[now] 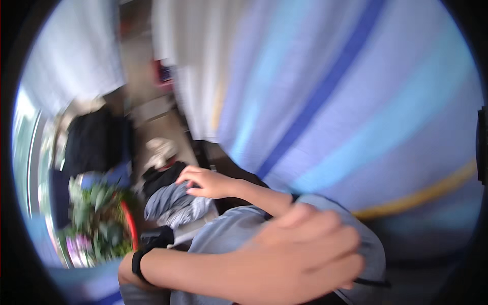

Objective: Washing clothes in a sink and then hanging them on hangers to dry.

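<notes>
My left hand [318, 248] is large and blurred in the lower right, its back towards me and its fingers curled. What its palm side may hold is hidden. A black band circles that arm farther left. My right hand [206, 183] reaches in from the right, fingers slightly bent and apart, with nothing visible between them. It appears over or beside a heap of clothes: a grey-blue garment [166, 200], a black one [162, 179] and a pale one [162, 150]; contact cannot be told. Grey-blue cloth [232, 228], seemingly clothing, lies between my arms.
A large blue striped cloth [324, 95] hangs across the upper right, with white cloth [187, 76] beside it. Green potted plants [103, 217] with a red curved rim [129, 225] stand at left, near dark hanging clothes [91, 141] and a window [28, 164]. The picture is blurred.
</notes>
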Available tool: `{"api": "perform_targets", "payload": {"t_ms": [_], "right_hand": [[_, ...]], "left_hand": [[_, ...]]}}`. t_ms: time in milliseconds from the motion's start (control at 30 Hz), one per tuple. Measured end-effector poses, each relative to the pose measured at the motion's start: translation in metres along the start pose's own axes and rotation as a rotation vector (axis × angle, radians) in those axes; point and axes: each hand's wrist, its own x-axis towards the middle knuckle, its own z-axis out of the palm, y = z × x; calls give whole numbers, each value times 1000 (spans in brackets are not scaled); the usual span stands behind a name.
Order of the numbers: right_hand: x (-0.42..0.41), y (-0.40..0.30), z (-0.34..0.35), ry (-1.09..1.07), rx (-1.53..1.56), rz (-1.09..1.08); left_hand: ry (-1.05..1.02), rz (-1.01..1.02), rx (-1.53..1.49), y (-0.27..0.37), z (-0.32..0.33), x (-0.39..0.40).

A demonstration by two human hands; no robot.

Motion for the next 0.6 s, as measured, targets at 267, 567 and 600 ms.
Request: {"api": "perform_targets", "payload": {"t_ms": [267,567,600], "right_hand": [[8,-60,-53,396,-19,2],[62,-92,-29,238,35,-27],[58,-74,-31,313,-37,-129]], "left_hand": [[-154,77,-381,3,-33,55],[-46,377,-314,15,-87,50],[-13,352,-331,16,-75,49]]}}
